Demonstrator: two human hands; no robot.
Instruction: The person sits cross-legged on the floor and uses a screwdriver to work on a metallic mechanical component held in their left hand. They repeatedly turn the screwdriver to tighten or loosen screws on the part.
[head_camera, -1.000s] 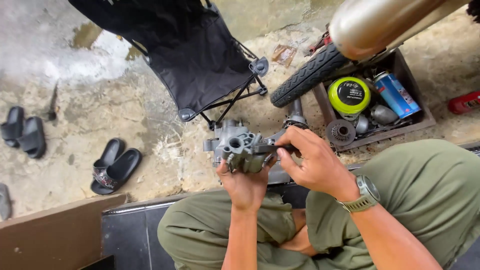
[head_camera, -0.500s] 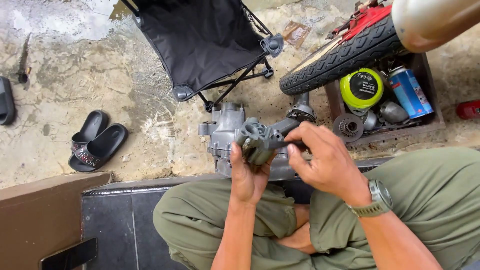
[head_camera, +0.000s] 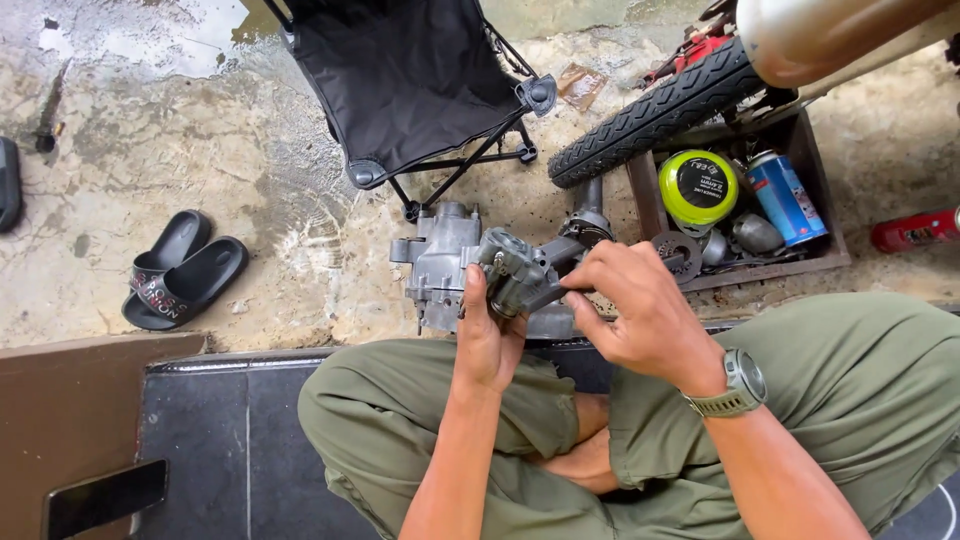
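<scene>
I sit cross-legged in olive trousers. My left hand (head_camera: 487, 338) grips a small grey metal engine part (head_camera: 512, 277) from below, holding it up in front of me. My right hand (head_camera: 640, 310), with a watch on the wrist, pinches the right side of that same part with its fingertips. Just behind the part, on the ground, lies a larger grey metal engine casing (head_camera: 440, 262).
A black folding chair (head_camera: 410, 75) stands ahead. A motorcycle tyre (head_camera: 650, 110) and a chrome exhaust (head_camera: 830, 35) are at the upper right. A wooden crate (head_camera: 790, 265) holds a yellow-green tin, a blue can and metal parts. Black sandals (head_camera: 180, 275) lie left; a red can (head_camera: 915, 230) lies right.
The view has shifted, so everything sits further right and lower in frame. Both hands stay on the small part, which has turned slightly in my grip.
</scene>
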